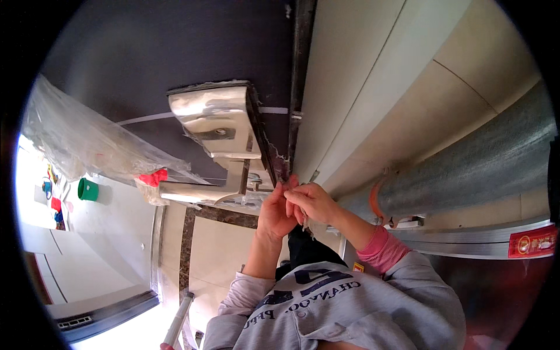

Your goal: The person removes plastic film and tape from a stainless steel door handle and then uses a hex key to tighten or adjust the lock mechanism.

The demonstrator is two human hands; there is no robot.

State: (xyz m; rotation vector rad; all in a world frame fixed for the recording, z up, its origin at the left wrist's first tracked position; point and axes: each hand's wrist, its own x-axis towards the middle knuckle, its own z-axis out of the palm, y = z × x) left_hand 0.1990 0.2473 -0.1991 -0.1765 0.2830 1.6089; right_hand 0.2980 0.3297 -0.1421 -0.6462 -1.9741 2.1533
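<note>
Head view: left hand [274, 214] and right hand [315, 201] meet beside dark door [192, 52]; fingertips bunched together, clamped or not, can't tell. Pale scrap [306, 221] dangles beneath. Door swinging could pinch fingers.

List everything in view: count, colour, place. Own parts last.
door: 1, dark, upper left
metal plate: 1, shiny silver, on the door
lever handle: 1, shiny silver, below the plate's upper part
plastic film: count unclear, clear, left
red piece: 1, red, by the handle's left end
frame: 1, off-white, right of the door
pipe: 1, grey, right
band: 1, orange, around the pipe
sticker: 1, red, far right
bucket: 1, green, far left
floor tiles: several, beige, below the handle
tube: 1, whitish, lower left
sweatshirt: 1, grey, bottom
left hand, right hand: 2, bare, together by the door's edge
</note>
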